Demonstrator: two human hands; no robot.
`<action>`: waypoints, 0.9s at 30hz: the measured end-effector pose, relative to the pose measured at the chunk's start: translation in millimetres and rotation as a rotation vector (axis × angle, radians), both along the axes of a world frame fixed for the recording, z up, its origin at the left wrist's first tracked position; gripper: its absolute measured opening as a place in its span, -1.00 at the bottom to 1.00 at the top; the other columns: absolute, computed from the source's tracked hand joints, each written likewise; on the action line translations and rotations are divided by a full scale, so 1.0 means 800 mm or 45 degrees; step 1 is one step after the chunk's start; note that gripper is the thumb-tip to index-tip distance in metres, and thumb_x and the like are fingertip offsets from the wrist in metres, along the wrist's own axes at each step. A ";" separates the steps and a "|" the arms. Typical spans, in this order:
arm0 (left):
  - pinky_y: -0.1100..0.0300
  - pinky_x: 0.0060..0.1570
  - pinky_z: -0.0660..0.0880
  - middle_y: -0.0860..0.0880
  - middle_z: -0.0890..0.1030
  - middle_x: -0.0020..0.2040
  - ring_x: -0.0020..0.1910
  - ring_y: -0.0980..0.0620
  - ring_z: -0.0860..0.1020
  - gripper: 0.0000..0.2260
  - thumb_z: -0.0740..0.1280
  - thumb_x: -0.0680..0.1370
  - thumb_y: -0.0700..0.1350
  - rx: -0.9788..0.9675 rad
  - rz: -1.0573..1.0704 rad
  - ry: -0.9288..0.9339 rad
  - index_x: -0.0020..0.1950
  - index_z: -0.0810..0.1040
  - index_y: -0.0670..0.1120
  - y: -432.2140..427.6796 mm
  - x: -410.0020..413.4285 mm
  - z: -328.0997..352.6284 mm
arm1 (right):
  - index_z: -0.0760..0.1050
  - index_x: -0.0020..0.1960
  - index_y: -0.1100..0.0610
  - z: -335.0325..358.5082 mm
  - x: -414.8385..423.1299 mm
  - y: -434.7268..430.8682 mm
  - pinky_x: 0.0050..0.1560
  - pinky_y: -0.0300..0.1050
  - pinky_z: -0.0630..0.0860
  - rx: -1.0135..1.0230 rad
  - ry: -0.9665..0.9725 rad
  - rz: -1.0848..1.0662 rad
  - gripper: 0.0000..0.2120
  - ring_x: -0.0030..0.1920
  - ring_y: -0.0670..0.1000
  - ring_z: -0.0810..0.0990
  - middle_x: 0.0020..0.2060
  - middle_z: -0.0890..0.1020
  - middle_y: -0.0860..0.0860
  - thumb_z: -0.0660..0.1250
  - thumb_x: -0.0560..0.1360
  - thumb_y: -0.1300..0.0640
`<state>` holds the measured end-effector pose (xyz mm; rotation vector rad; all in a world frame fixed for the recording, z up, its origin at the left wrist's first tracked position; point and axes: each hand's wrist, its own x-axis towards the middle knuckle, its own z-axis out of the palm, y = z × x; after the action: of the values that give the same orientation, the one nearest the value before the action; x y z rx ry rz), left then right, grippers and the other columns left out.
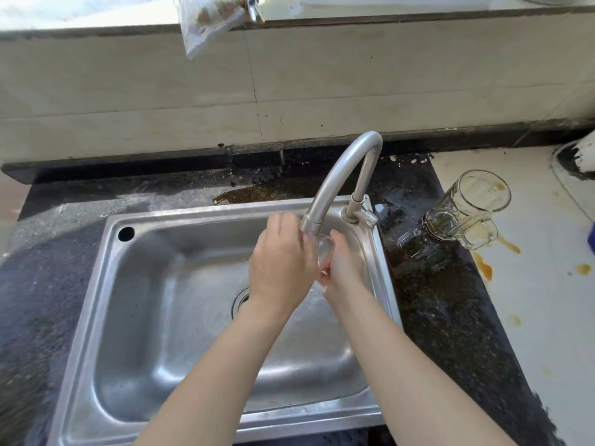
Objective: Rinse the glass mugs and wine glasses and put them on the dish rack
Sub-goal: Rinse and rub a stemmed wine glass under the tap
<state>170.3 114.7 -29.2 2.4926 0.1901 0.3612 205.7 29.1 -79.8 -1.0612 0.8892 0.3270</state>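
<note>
Both my hands are over the steel sink (135, 320), right under the spout of the curved tap (338, 175). Between them is a small clear glass (323, 249), mostly hidden; only part of its bowl shows. My left hand (280, 268) wraps around its left side with curled fingers. My right hand (343, 268) holds it from the right and below. A glass mug (467, 210) with brown stains stands on the counter to the right of the sink, its handle toward me. No dish rack is in view.
The dark speckled counter (450, 317) around the sink is wet. Orange-brown spills mark the pale surface (547, 300) on the right. A plastic bag (206, 24) hangs over the ledge at the top. The tiled wall runs behind the tap.
</note>
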 end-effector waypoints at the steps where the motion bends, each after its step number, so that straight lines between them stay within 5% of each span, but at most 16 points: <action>1: 0.07 -0.29 0.30 -0.08 0.47 -0.18 -0.25 -0.17 0.43 -0.87 0.21 0.55 -0.10 -0.035 0.064 0.113 -0.13 0.38 -0.14 0.006 0.003 0.000 | 0.49 -0.22 0.16 0.002 0.000 0.002 -0.44 -0.21 0.54 -0.050 -0.035 0.001 -0.77 -0.35 0.02 0.39 -0.40 0.33 0.05 0.30 0.54 0.04; 4: 0.10 -0.32 0.30 -0.08 0.48 -0.35 -0.31 -0.13 0.44 -0.81 0.24 0.51 -0.11 -0.423 0.252 0.540 -0.28 0.40 -0.14 0.033 0.012 0.006 | 0.53 -0.26 0.29 0.007 0.000 0.006 -0.19 0.03 0.58 -0.241 -0.177 0.072 -0.70 -0.25 0.09 0.45 -0.33 0.46 0.09 0.30 0.51 0.08; 7: 0.22 -0.47 0.45 -0.13 0.52 -0.42 -0.52 -0.03 0.49 -0.89 0.35 0.43 -0.20 -0.980 0.110 0.950 -0.21 0.57 -0.26 0.058 0.011 0.020 | 0.59 -0.34 0.20 0.020 0.004 0.003 -0.21 0.01 0.61 -0.316 -0.381 0.191 -0.71 -0.32 -0.04 0.55 -0.51 0.55 -0.11 0.28 0.52 0.15; 11: 0.13 -0.12 0.63 -0.09 0.61 -0.39 -0.32 0.00 0.64 -0.86 0.41 0.49 -0.19 -0.847 -0.326 1.296 -0.10 0.65 -0.27 0.081 0.001 0.018 | 0.42 -0.52 0.13 0.022 0.012 0.003 -0.29 0.10 0.55 -0.596 -0.554 0.504 -0.63 -0.44 -0.02 0.39 -0.59 0.40 -0.07 0.30 0.45 0.11; 13: 0.26 -0.18 0.57 0.01 0.58 -0.48 -0.40 0.07 0.63 -0.84 0.32 0.58 -0.15 -0.640 -0.371 1.250 -0.13 0.63 -0.19 0.074 -0.006 0.010 | 0.43 -0.43 0.25 0.026 0.011 0.011 -0.34 -0.01 0.40 -0.735 -0.629 0.685 -0.63 -0.41 0.01 0.38 -0.49 0.43 0.07 0.37 0.43 0.04; 16: 0.30 -0.42 0.43 0.11 0.49 -0.53 -0.52 0.11 0.56 -0.74 0.21 0.63 -0.06 -0.353 -0.277 1.072 -0.24 0.51 -0.05 0.059 -0.017 -0.007 | 0.52 -0.47 0.10 0.045 0.008 0.015 -0.16 -0.06 0.54 -0.675 -0.689 0.919 -0.65 -0.39 0.04 0.58 -0.47 0.61 0.05 0.44 0.42 -0.02; 18: 0.20 -0.25 0.48 0.10 0.50 -0.43 -0.36 -0.03 0.61 -0.74 0.22 0.60 -0.03 -0.222 -0.225 0.968 -0.28 0.48 -0.01 0.059 -0.023 -0.022 | 0.63 -0.38 0.09 0.058 0.013 0.004 -0.03 -0.16 0.56 -0.619 -0.674 1.226 -0.69 -0.25 -0.06 0.66 -0.35 0.70 0.01 0.41 0.45 -0.06; 20: 0.10 -0.16 0.45 0.04 0.56 -0.33 -0.18 -0.13 0.59 -0.82 0.26 0.55 -0.02 -0.083 -0.169 0.914 -0.22 0.50 -0.03 0.061 -0.026 -0.032 | 0.70 -0.21 0.12 0.080 0.016 -0.006 -0.18 -0.54 0.41 -0.660 -0.586 1.605 -0.63 -0.27 -0.35 0.59 -0.27 0.70 -0.09 0.31 0.51 -0.14; 22: 0.08 -0.18 0.44 -0.01 0.60 -0.28 -0.12 -0.17 0.57 -0.88 0.27 0.53 -0.03 -0.046 -0.143 0.843 -0.12 0.56 -0.03 0.060 -0.027 -0.037 | 0.70 -0.19 0.12 0.089 0.017 -0.009 -0.28 -0.62 0.36 -0.670 -0.584 1.696 -0.58 -0.32 -0.38 0.56 -0.29 0.69 -0.12 0.27 0.53 -0.17; 24: 0.10 -0.27 0.40 0.01 0.56 -0.34 -0.17 -0.16 0.56 -0.88 0.27 0.53 -0.04 -0.136 -0.126 0.750 -0.18 0.54 -0.01 0.052 -0.027 -0.038 | 0.62 -0.39 0.12 0.092 0.011 -0.004 -0.27 -0.48 0.45 -0.644 -0.671 1.495 -0.61 -0.37 -0.19 0.58 -0.41 0.65 -0.03 0.36 0.50 -0.10; 27: 0.11 -0.30 0.38 0.06 0.55 -0.37 -0.24 -0.10 0.54 -0.81 0.28 0.54 0.00 -0.343 -0.078 0.628 -0.28 0.46 0.06 0.036 -0.029 -0.038 | 0.44 -0.53 0.08 0.078 0.003 0.006 -0.32 0.01 0.50 -0.770 -0.866 1.000 -0.59 -0.45 0.08 0.53 -0.53 0.54 0.12 0.49 0.41 0.03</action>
<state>147.2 143.2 -59.8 2.2697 0.3344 -0.2943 208.4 33.7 -17.4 -1.9222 -0.1013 0.3100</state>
